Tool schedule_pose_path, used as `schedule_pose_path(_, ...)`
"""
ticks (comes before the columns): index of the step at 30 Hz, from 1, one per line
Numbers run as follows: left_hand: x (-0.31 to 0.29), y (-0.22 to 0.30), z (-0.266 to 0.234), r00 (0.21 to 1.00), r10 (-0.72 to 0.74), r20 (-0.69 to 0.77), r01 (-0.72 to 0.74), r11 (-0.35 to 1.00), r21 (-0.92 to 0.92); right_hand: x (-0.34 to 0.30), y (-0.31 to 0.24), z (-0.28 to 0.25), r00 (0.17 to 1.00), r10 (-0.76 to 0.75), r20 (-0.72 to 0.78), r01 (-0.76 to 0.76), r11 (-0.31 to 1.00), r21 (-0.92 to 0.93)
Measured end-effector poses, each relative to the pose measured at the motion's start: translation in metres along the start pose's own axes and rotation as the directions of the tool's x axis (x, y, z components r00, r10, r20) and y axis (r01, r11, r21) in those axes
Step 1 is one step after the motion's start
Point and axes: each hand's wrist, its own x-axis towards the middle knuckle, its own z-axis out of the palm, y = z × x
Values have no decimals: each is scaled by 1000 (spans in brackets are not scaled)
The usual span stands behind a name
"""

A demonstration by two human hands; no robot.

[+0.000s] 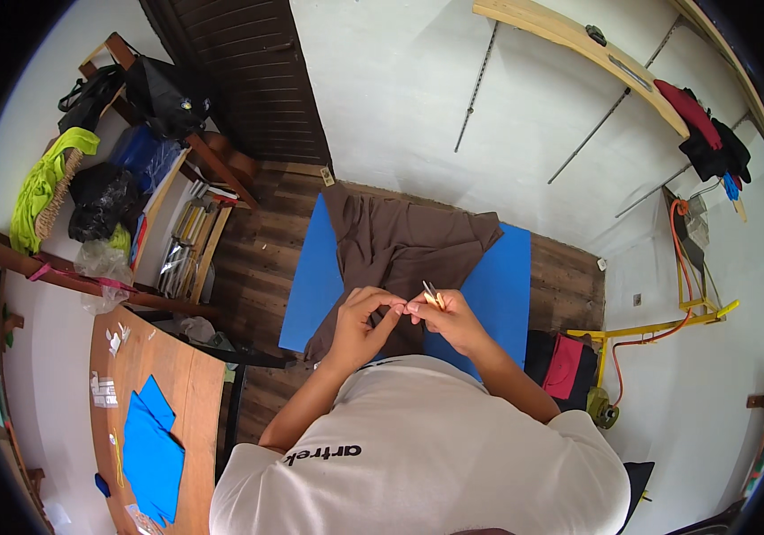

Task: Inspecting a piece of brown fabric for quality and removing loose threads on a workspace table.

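Both hands meet over brown cloth: left hand pinches together, right hand grips a small pale tool that could slip onto the blue mat.

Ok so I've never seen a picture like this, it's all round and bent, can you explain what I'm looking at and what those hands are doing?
This is one picture from a wide fisheye camera worn on a person's head, looking down, so straight edges curve near the rim. The white shirt at the bottom is the wearer's own. Both bare hands meet in the middle: the left hand pinches its fingers against the right hand, which holds small thin metal scissors or tweezers; too small to tell which. Beneath them, brown cloth lies over a blue mat on a dark wooden floor. At the left, a wooden table carries blue sheets.
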Motion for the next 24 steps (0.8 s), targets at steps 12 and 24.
schedule_pose_path(12,1,4,-18,983,181,4,-171,920,351,18,10,17,988,-150,-22,146,981,-132)
schedule_pose_path(24,-13,-23,-30,981,-112,-159,116,993,17,27,-4,19,996,-88,-33,84,988,-127)
